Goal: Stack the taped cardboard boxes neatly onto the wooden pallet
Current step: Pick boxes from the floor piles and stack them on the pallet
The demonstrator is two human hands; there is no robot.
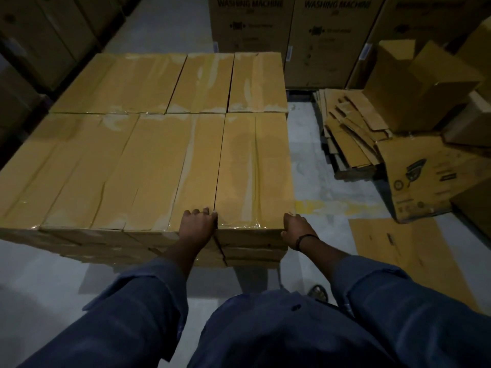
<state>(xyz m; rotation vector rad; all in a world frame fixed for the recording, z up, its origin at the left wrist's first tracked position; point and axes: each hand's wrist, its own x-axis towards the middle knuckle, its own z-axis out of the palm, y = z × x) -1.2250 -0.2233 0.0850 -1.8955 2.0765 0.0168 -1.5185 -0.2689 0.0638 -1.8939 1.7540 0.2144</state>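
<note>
Fingers [206, 211] of left hand [198, 225]: curled together over the near top edge, at the seam between end box [255, 168] and its neighbour. Right hand [296, 229]: fingers clamped round the same box's near right corner. Box lies in the top layer, at the near right corner of the stack [119, 155]; pallet beneath is hidden.

Judgement: long, stiff, probably heavy. Glossy tape looks slippery, so grip bare cardboard at the ends.

Legible: "WASHING MACHINE" on far cartons [251, 35]. Other print too blurred.

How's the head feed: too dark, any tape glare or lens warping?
Head view: dim, corners near black; tape on the taped box glints mildly; wide-angle bows its edges; left hand and right hand sharp; washing machine cartons print soft.
</note>
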